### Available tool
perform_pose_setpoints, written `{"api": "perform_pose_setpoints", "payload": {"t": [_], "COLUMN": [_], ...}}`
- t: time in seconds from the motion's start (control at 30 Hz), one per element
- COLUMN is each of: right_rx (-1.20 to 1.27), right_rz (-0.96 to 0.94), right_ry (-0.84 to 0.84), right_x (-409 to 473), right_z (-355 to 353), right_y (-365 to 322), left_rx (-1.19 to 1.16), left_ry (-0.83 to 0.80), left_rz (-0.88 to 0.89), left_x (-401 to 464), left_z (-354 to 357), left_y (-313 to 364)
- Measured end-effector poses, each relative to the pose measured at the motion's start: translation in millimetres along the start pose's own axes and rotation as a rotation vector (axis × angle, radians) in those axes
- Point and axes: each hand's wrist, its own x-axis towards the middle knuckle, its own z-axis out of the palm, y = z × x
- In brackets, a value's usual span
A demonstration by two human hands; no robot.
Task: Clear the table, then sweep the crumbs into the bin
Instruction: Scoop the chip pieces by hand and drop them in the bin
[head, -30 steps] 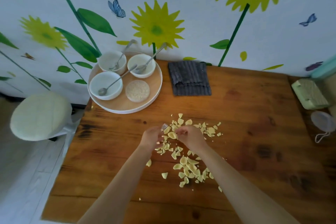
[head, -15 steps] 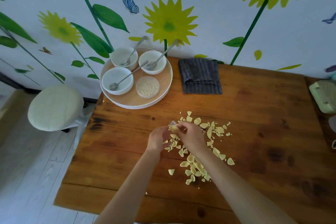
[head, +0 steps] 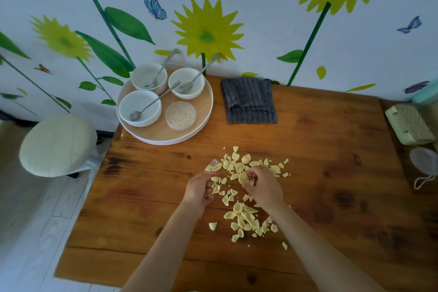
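Yellow crumbs (head: 241, 216) lie scattered near middle of wooden counter (head: 331, 173), toward front edge. Look light, thin, stiff, easy to snap; best scooped in bunches, not picked one by one. Right hand (head: 262, 187) grip curled narrow, pinching few crumbs. Left hand (head: 200, 188) grip curled at pile; cannot tell if holding any. Bin not seen.

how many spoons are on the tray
3, one in each white bowl on the tray: one in the back-left bowl, one in the back-right bowl, one in the front bowl. None looks hidden.
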Motion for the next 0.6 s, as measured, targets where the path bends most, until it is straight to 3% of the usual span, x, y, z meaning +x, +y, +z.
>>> {"api": "perform_pose_setpoints", "payload": {"t": [0.17, 0.43, 0.6], "right_rx": [-0.138, -0.128, 0.176], "right_rz": [-0.042, -0.032, -0.176], "right_ry": [0.046, 0.008, -0.031], "right_x": [0, -2, -15], "right_z": [5, 10, -3], "right_y": [-4, -18, -33], "left_rx": [0.041, -0.107, -0.114], "left_ry": [-0.012, -0.067, -0.068], "left_rz": [-0.035, -0.037, -0.038], "left_x": [-4, -10, -12], "left_z": [-3, -9, -7], "left_y": [0, 0, -2]}}
